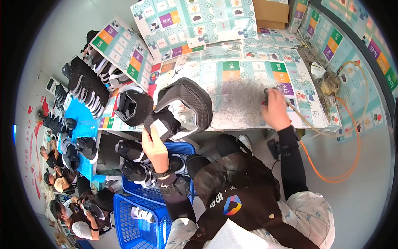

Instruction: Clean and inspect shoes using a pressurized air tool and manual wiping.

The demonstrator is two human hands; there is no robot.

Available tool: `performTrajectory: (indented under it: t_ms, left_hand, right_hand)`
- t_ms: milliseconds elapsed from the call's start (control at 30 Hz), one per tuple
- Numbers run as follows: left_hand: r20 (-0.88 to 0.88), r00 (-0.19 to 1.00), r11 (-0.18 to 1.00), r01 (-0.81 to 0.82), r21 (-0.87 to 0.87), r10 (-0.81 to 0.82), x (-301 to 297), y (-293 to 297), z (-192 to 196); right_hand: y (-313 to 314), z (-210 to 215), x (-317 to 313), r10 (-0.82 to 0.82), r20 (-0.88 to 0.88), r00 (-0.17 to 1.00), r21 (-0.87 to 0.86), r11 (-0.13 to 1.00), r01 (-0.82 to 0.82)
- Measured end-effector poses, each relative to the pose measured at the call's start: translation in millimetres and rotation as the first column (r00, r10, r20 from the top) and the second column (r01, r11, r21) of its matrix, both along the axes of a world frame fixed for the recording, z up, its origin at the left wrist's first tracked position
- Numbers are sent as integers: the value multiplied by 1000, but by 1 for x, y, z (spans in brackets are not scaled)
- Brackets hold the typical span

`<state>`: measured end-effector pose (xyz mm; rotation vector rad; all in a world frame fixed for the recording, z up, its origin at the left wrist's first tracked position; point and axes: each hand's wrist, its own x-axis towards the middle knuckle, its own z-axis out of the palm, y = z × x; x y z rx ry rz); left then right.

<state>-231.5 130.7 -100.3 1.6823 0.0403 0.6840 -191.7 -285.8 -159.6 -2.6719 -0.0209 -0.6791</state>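
My left hand point(155, 150) is closed on the near end of a black shoe point(198, 97) with a pale lining edge, held tilted over the front of the table. A white square patch point(158, 128) shows on the shoe just above my fingertips. Left of it, a second black shoe point(134, 107) rests on the table with its opening toward me. Over the right part of the table, my right hand point(275, 111) is wrapped round a small dark tool point(265, 97), mostly hidden by my fingers. A thin yellowish hose point(299, 113) runs up to that hand.
Printed sheets cover the table point(232, 68), smudged black in the middle. An orange hose point(352, 166) loops at the right. Blue baskets point(124, 224) with shoes stand below left, beside a blue-topped bench point(85, 120) with rows of shoes. Several people point(74, 211) sit at the far left.
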Motion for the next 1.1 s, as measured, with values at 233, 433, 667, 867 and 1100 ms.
performTrajectory:
  t_ms: [233, 433, 667, 867, 1100]
  left_hand:
    - [-19, 998, 996, -62, 60, 64, -18, -15, 3]
    - [-37, 998, 997, -53, 60, 55, -28, 3, 1]
    - [-46, 997, 985, 70, 156, -63, -35, 7, 14]
    - [-62, 992, 965, 117, 233, -106, -28, 6, 20]
    - [-255, 966, 942, 50, 333, 39, 30, 20, 86]
  right_hand:
    - [163, 74, -18, 349, 152, 925, 697, 625, -351]
    - [162, 37, -2, 365, 108, 925, 902, 355, -246]
    - [170, 69, 3, 183, 537, 824, 693, 461, -554]
    - [146, 59, 37, 297, 114, 948, 634, 713, -300]
    - [-3, 22, -2, -187, -226, 956, -61, 982, 178]
